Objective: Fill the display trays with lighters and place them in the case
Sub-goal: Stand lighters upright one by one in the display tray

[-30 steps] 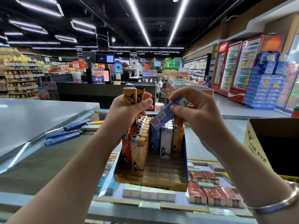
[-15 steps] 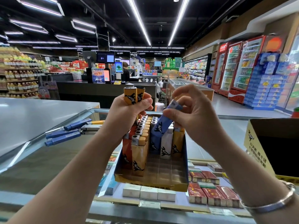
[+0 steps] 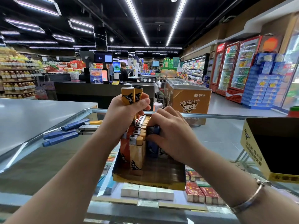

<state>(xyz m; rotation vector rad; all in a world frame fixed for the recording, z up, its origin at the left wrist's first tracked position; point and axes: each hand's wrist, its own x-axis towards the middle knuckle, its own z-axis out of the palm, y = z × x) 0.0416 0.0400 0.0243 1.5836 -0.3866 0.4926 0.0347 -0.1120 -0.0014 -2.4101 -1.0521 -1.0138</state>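
Glass counter (image 3: 48, 159): blue lighter (image 3: 153, 130) upright

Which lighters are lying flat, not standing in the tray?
The blue lighters on the glass counter, left of the left hand. They lie on their sides; those in the display tray stand upright.

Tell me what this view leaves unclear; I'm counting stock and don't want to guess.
- Head view: the right hand covers the blue lighter and the slots behind it.
- The left hand hides most of the orange lighters it grips, so their count is uncertain.
- The display tray has dark, reflective front slots.
- Print on the yellow carton is unreadable.
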